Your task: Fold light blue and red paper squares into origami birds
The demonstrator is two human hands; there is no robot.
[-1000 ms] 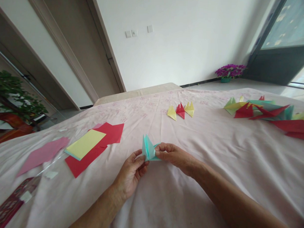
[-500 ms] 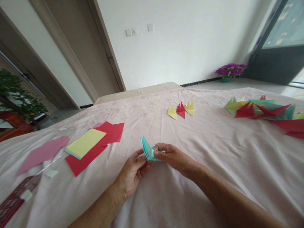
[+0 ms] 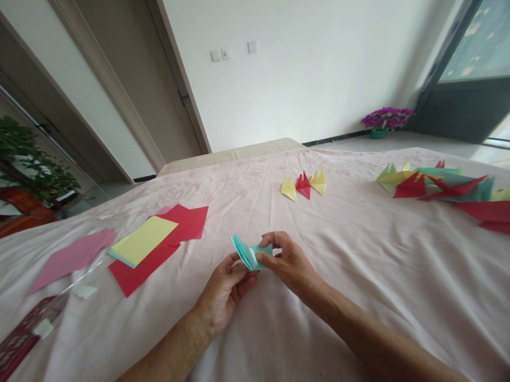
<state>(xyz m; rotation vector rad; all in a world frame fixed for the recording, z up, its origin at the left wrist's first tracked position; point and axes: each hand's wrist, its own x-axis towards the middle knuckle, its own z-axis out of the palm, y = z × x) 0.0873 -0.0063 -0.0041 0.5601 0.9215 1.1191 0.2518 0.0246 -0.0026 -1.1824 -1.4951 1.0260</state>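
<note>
In the head view, the folded turquoise paper (image 3: 248,256) is between the hands over the pink cloth (image 3: 266,336), its long axis roughly left to right, layered flaps slanting up-left. The left hand (image 3: 222,293) grips its lower left edge; the right hand's (image 3: 289,260) grip pinches the right part, thumb near the crease. Both hands touch it.

Lit softly; glaring on floor (image 3: 507,128) beside door (image 3: 458,112) at right. Dimmer at left. Faintly shadowed across cloth (image 3: 270,347). Stretched toward edges.
</note>
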